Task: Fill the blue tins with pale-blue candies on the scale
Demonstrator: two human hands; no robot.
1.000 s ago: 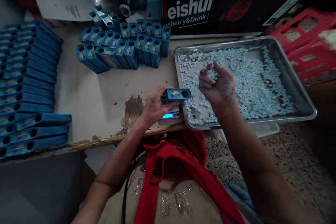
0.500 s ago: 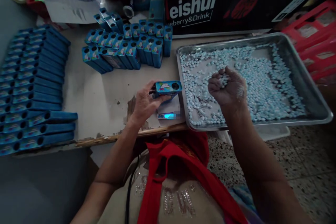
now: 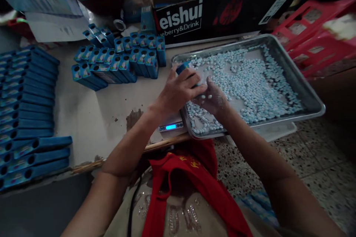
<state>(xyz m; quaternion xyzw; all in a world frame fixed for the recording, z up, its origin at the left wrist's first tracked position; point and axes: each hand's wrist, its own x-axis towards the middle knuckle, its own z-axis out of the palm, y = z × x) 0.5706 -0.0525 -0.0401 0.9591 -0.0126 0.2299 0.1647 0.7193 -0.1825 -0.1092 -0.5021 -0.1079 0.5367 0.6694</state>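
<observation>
My left hand (image 3: 175,92) is closed around a small blue candy box (image 3: 183,67), holding it tilted above the left end of the metal tray. Close against it, my right hand (image 3: 215,100) is cupped palm up, with a few pale blue candies (image 3: 207,97) showing in it. Fingers hide most of the box and its opening. Many more such candies lie spread over the metal tray (image 3: 313,94). Below my left hand, a small digital scale (image 3: 170,127) shows a lit blue display; its plate is mostly covered by the hand and forearm.
Upright blue boxes (image 3: 111,64) stand grouped behind the bare tabletop (image 3: 91,118). Rows of more boxes (image 3: 30,100) line the left side. A black carton (image 3: 222,14) and a dark red bowl (image 3: 102,0) are at the back. A red plastic crate (image 3: 314,33) borders the tray's right.
My left hand has lifted the box off the scale and tipped it over the tray edge. My right hand has moved left from mid-tray, bringing candies to the box.
</observation>
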